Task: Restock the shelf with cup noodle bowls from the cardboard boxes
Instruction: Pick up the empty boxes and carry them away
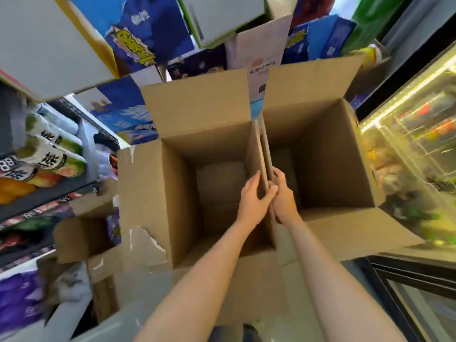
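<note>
Two open cardboard boxes stand side by side below me, the left box (177,193) and the right box (350,169), their inner walls pressed together in the middle. My left hand (254,201) grips those two walls from the left, thumb over the top edge. From the right, my right hand (283,196) holds the same edges, fingers curled over them. Both boxes look empty down to their dim bottoms. No cup noodle bowl is visible.
A shelf with snack and drink packs (49,156) runs along the left. Blue and white cartons (138,35) are stacked behind the boxes. A lit glass-door cooler (414,134) stands on the right. A torn smaller box (84,238) sits at the lower left.
</note>
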`<state>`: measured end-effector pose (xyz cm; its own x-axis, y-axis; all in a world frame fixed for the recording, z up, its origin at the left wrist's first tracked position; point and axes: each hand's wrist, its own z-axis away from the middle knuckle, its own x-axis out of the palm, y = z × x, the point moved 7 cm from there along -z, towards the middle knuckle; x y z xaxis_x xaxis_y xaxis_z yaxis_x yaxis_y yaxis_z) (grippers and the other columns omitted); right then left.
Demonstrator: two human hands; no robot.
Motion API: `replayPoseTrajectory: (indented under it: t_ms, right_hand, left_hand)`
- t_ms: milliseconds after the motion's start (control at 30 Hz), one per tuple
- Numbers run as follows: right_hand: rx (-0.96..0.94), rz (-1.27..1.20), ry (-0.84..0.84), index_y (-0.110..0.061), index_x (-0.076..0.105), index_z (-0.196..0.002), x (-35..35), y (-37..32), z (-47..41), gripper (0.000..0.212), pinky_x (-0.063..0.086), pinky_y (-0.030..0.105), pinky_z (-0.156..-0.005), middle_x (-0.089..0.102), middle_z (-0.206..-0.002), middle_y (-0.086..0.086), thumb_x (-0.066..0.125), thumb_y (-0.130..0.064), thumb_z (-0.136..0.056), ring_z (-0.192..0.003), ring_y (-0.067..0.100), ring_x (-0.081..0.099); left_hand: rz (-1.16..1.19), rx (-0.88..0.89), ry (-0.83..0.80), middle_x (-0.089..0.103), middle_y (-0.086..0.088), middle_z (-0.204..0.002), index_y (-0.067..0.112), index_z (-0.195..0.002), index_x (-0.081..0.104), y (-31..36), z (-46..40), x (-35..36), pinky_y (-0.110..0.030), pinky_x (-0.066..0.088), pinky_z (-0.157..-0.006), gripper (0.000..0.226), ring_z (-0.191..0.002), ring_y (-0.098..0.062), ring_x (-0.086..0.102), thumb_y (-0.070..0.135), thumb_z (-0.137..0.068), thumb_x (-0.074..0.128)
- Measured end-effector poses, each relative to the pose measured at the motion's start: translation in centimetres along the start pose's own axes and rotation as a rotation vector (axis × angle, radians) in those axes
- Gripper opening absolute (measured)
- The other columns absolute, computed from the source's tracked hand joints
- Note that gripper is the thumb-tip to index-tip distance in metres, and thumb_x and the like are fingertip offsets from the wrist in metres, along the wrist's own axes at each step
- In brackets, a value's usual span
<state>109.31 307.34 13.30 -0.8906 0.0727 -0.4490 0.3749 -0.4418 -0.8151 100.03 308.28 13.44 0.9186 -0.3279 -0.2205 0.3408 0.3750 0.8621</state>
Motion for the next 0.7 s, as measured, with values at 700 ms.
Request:
replayPoseTrajectory:
  t_ms: [700]
  right_hand:
    - [-0.008, 0.393, 0.064, -0.015, 0.042, -0.137, -0.2, 1.3, -1.2, 0.042, 0.047, 0.038, -0.091, 0.057, -0.127, 0.011, 0.053, -0.021, -0.097, -0.115, 0.028, 0.056]
  left_hand:
    - [-0.438, -0.348, 0.424, 0.061, -0.020, -0.120, 0.022, -0.154, 0.002, -9.4, 6.2, -15.1, -0.044, 0.052, -0.081, 0.091, -0.096, -0.036, 0.062, 0.009, -0.087, 0.063]
